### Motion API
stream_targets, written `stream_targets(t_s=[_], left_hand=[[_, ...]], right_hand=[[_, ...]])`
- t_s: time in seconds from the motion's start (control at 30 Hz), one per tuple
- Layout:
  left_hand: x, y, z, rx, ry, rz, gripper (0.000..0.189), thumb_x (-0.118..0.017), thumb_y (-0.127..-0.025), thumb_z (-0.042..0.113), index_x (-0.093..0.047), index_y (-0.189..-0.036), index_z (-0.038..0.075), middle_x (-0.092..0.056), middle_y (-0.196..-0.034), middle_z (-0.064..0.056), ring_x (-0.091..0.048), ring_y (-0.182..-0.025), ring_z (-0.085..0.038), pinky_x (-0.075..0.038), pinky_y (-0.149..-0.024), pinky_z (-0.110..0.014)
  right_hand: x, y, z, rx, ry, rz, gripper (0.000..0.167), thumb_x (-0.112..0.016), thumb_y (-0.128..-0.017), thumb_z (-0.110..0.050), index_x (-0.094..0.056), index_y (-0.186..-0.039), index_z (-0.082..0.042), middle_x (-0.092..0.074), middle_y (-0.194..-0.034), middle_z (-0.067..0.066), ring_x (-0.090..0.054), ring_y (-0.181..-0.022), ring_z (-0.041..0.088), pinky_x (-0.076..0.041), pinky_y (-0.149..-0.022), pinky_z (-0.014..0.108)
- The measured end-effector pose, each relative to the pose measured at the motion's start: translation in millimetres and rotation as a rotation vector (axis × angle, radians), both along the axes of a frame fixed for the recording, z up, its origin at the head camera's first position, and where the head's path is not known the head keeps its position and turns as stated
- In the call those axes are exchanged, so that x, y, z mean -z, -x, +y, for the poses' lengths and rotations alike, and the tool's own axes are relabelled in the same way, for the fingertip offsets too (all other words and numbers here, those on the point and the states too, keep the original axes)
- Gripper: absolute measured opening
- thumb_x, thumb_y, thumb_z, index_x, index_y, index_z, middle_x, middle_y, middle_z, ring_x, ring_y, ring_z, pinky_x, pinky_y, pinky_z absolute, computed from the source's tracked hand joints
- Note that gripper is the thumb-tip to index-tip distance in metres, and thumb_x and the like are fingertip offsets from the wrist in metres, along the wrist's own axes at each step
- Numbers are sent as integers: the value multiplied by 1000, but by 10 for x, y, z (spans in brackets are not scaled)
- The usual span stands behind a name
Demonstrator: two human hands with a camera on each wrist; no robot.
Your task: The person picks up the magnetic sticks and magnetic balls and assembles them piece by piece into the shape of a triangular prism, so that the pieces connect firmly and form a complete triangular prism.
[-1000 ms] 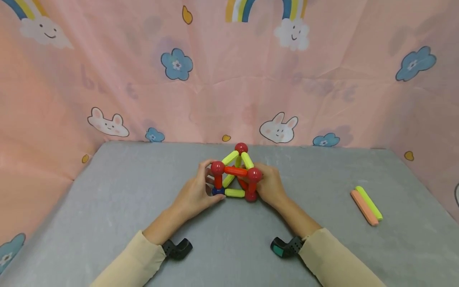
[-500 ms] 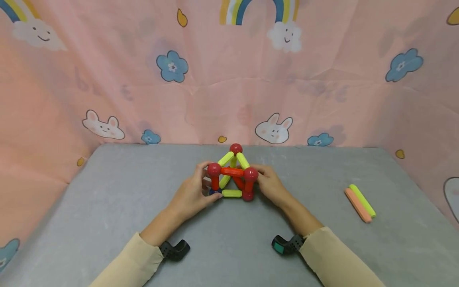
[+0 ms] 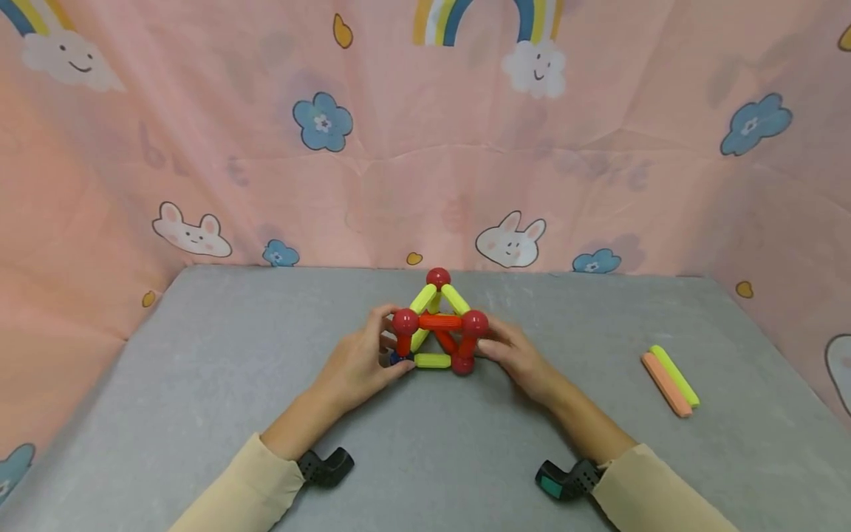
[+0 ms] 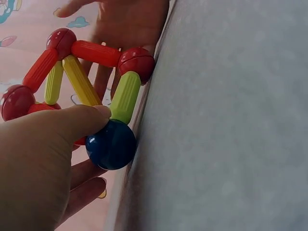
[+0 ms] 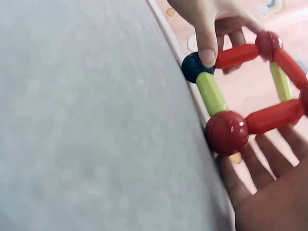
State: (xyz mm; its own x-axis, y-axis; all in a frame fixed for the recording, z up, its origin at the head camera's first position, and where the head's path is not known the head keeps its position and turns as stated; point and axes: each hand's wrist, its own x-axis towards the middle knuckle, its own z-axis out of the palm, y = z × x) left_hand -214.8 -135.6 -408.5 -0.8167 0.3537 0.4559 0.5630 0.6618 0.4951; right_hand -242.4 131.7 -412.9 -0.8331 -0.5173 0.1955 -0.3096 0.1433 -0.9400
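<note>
A magnetic rod-and-ball frame [image 3: 440, 322] stands on the grey table, built of red and yellow-green rods with red balls and one dark blue ball [image 4: 111, 145]. One red ball [image 3: 438, 278] forms its peak at the back. My left hand [image 3: 359, 367] grips the frame's left side, the thumb on the blue ball and fingers behind. At the right side is my right hand [image 3: 525, 363], its fingers extended behind the lower red ball [image 5: 227, 132] without curling round it. Whether those fingertips touch the frame is hard to tell.
To the right, an orange rod [image 3: 667, 385] and a yellow-green rod [image 3: 677, 377] lie side by side on the table [image 3: 199, 355]. A pink printed cloth [image 3: 399, 185] hangs behind the table's back edge.
My right hand has loosened from the frame's right side and drawn back to the right. The left hand keeps its hold. The frame has turned and shifted slightly.
</note>
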Motion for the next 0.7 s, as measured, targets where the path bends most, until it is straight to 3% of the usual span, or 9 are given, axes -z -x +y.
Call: stream_targets(t_s=[0.1,0.17,0.4,0.7], left_hand=[[3,-1,-10,10,-11,-5,81,-87,-80,18,-35,-143,13,-70,-108,-8,-75,-87,-17,-62,-75,-30],[6,2,-16,19,-45,-26,75,-83,-85,18,-36,-144,14,-70,-106,-7,-75,-87,-17,-62,-75,-29],[1,-2,-22,64,-142,-60,58,-73,-93,12,-39,-141,12,-72,-101,-9,-77,-85,-20,-63,-74,-28],[-3,5,-6,59,-110,-39,81,-83,-82,8,-35,-147,12,-72,-115,-13,-77,-86,-20,-63,-74,-28]], right_hand=[[-6,-70,-50,91,-102,110,46,-67,-97,-25,-57,-140,-15,-64,-138,8,-61,-126,31,-51,-106,54],[-9,-99,-100,152,-138,164,47,-75,-92,-21,-60,-136,-14,-68,-131,8,-66,-120,29,-56,-100,50],[-34,-159,-204,242,-206,321,39,-77,-90,-12,-65,-127,-9,-75,-119,9,-72,-106,24,-61,-88,41],[-53,-207,-247,282,-235,339,39,-77,-90,-12,-64,-126,-7,-75,-117,12,-73,-103,25,-62,-85,40]])
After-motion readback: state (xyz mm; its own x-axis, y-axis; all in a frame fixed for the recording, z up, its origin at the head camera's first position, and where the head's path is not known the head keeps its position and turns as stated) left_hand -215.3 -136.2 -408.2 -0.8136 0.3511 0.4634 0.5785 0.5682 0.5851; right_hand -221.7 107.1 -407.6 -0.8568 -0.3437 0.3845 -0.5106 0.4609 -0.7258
